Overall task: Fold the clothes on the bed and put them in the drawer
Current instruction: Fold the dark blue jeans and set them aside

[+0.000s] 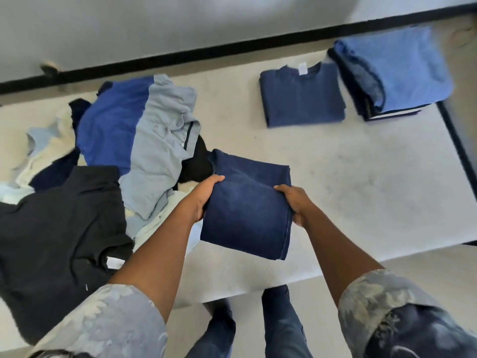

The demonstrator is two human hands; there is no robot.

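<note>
Gripping folded dark navy cloth garment by both side edges: left hand curled round left edge, right hand clamped round right edge. Garment over white mattress, perhaps lifted just clear; hard to tell. Beyond left fingers: loose heap of blue, grey and black clothes. Well beyond right fingers: folded navy T-shirt, beside it stack of folded blue garments.

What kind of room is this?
Probably a bedroom: there's a bare white mattress, a heap of unfolded clothes on it, and a neat folded stack at its far corner.
</note>
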